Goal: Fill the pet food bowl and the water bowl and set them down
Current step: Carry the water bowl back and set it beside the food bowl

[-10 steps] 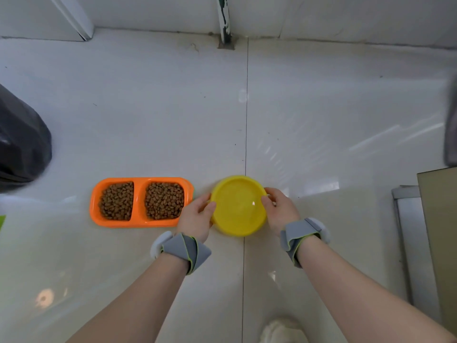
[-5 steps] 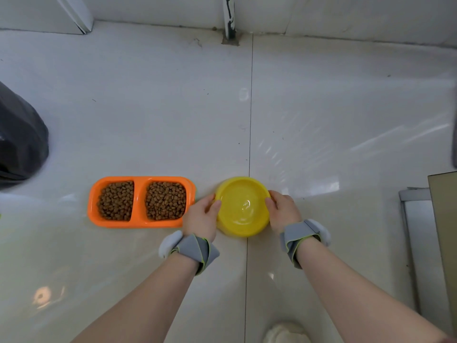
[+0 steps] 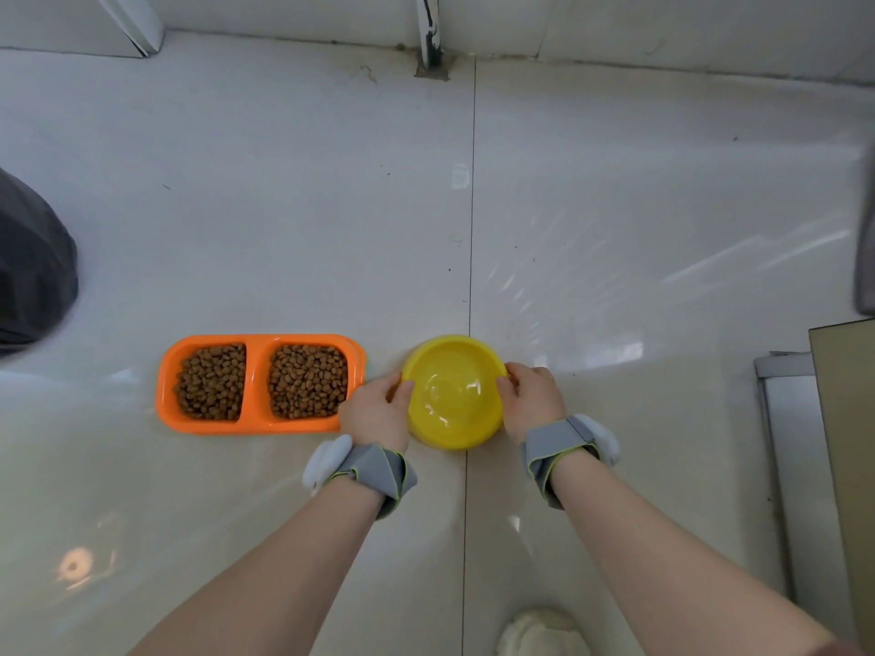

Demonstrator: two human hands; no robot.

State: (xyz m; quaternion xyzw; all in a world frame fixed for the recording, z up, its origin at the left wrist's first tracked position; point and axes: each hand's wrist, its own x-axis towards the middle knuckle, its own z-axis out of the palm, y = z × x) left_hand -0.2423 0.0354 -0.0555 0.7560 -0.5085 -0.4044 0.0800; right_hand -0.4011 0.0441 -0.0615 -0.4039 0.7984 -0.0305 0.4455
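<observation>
A round yellow water bowl [image 3: 454, 395] holding clear water sits low at the white tiled floor, on the tile seam. My left hand [image 3: 376, 411] grips its left rim and my right hand [image 3: 532, 395] grips its right rim. Just left of it lies an orange double food bowl [image 3: 258, 421], both compartments full of brown kibble. My left hand's knuckles are close to the orange bowl's right end. Both wrists wear grey straps.
A dark bag [image 3: 33, 272] sits at the left edge. A metal frame [image 3: 776, 447] and a brown panel [image 3: 847, 442] stand at the right. The wall base with a dark pipe [image 3: 431, 26] runs along the far side. My shoe tip [image 3: 540, 632] shows at the bottom.
The yellow bowl, held in both hands, has moved down and slightly away from me toward the floor beside the orange bowl. The orange bowl has not moved.
</observation>
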